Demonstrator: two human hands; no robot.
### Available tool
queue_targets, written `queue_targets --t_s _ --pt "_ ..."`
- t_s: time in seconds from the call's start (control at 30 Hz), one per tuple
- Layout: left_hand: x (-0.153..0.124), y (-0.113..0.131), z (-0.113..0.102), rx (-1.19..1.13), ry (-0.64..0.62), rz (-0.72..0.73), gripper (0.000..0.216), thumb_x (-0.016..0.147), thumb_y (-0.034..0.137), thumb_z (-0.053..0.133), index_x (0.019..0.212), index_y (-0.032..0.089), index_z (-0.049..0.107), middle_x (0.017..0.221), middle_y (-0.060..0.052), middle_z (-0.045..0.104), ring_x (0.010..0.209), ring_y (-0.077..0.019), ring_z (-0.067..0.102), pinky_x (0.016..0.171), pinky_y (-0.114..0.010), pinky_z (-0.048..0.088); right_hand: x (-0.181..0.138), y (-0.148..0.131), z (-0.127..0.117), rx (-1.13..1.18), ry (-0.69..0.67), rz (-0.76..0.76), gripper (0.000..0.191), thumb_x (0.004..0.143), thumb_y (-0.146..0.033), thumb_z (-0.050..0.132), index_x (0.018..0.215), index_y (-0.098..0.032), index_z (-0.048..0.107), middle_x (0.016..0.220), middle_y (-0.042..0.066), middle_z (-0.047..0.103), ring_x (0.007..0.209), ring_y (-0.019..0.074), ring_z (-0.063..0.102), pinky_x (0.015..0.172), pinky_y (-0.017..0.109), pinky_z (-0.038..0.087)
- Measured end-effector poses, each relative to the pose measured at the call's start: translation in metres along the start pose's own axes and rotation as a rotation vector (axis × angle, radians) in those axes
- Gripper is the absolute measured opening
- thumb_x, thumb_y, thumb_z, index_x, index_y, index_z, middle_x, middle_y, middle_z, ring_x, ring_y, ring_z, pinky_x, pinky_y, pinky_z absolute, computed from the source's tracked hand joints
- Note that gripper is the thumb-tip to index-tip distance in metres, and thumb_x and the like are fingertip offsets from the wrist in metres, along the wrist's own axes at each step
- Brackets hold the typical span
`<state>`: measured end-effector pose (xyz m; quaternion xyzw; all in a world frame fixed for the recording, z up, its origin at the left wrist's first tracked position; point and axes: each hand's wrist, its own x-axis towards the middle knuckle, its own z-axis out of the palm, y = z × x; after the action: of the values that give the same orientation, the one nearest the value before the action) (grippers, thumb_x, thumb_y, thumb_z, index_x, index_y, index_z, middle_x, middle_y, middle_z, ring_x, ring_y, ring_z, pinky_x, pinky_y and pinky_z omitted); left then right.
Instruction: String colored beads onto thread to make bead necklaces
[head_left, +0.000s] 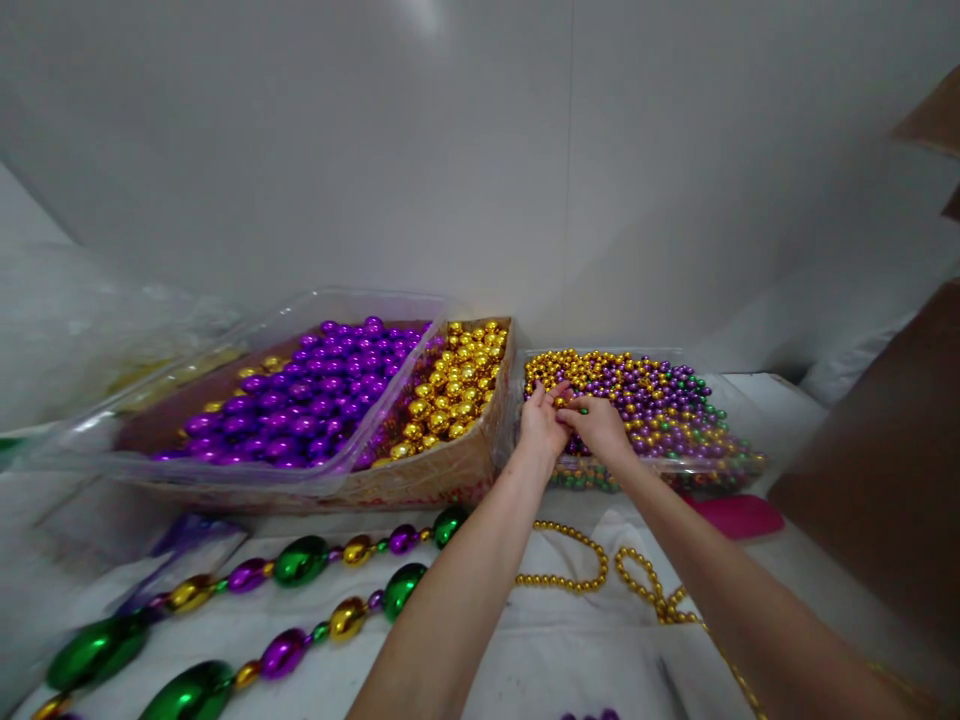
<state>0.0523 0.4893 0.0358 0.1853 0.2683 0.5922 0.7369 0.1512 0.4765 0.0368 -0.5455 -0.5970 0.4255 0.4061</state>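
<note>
Both hands are over the near left part of a clear tray [675,465] filled with small gold, purple and green beads [637,390]. My left hand [543,422] is palm up with its fingers stretched out; whether beads lie in it is too small to tell. Thumb and fingertips of my right hand [600,428] are pinched together beside the left palm, and what they hold, if anything, cannot be made out. Below the forearms, a gold bead string [600,560] lies on the white table cover [570,650], partly covered by my left arm.
On the left, a clear bin [322,480] of large purple beads [300,400] overlaps a cardboard box [450,465] with gold beads [457,385]. A strand of big green, gold and purple beads [300,562] lies in front. A pink object [739,515] and brown cardboard [877,470] stand right.
</note>
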Motion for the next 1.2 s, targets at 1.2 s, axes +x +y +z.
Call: queue_targets --t_s 1.2 --pt "-0.001 -0.001 0.0 -0.075 -0.074 -0.095 0.046 0.091 0.047 0.031 0.093 0.011 0.059 0.083 -0.012 0.062 0.075 -0.0219 0.062 0.07 -0.035 0.047 0.013 -0.003 -0.015 -0.637 0.019 -0.228 0.02 0.085 -0.032 0.061 0.091 -0.014 0.065 0.089 0.003 0.067 0.082 0.0165 0.063 0.08 0.037 0.048"
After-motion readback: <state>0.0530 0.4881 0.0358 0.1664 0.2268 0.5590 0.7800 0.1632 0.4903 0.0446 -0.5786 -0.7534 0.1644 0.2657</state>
